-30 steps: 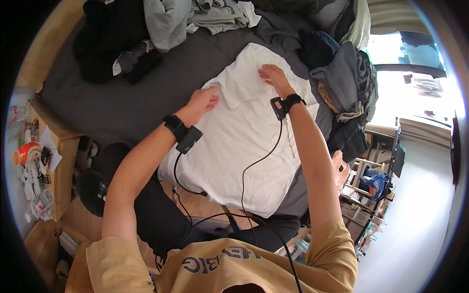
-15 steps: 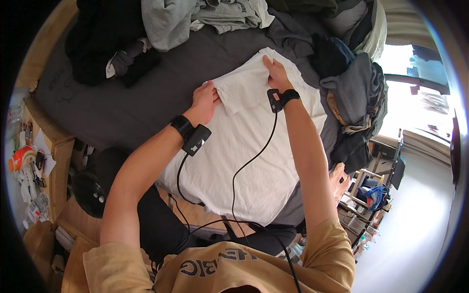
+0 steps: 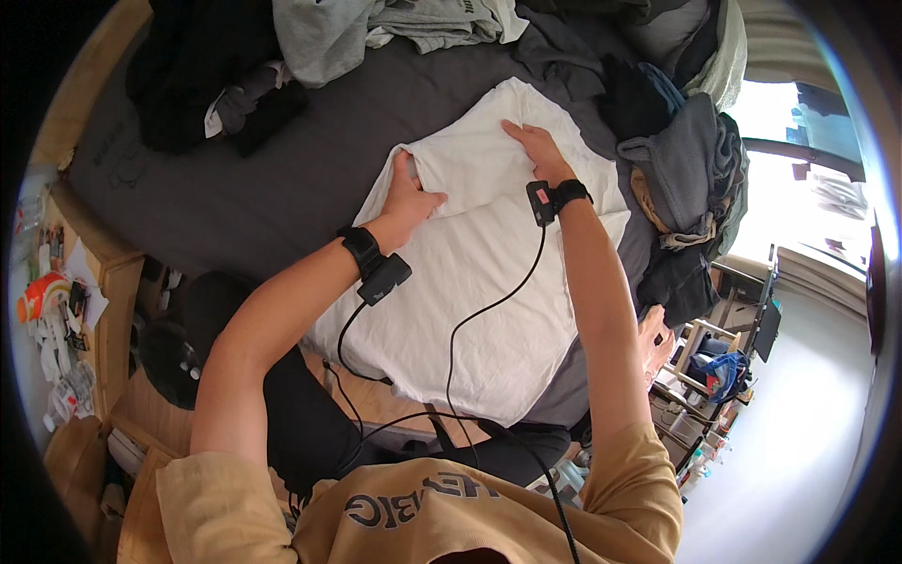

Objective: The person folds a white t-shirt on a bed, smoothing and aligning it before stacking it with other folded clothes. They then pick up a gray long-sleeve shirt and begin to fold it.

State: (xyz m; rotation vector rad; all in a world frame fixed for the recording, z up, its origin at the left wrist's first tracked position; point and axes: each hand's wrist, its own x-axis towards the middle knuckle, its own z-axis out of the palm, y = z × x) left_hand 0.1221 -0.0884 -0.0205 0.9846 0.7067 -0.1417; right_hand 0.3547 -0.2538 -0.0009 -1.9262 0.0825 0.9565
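A white cloth garment (image 3: 489, 301), looking like a T-shirt, lies spread on the dark grey bed sheet, its far part folded over along a crease. My left hand (image 3: 406, 202) rests at the garment's left edge, beside the opening of the fold. Its thumb and forefinger are spread apart, and the other fingers are partly hidden. Farther right, my right hand (image 3: 542, 155) lies on the upper part of the white cloth with fingers stretched out, pinching no visible fold. Each wrist wears a black strap with a small box and a cable running back over the garment.
Grey clothes (image 3: 413, 28) and black clothes (image 3: 211, 66) are heaped along the bed's far side. Another pile with a grey garment (image 3: 681, 160) stands at the right. A wooden cabinet (image 3: 113, 291) borders the left. Black cables (image 3: 453, 357) cross the white cloth near me.
My left hand has let go of its pinch on the cloth edge and spread its thumb. My right hand has slid slightly nearer and right. The garment's far part now lies flatter and farther out.
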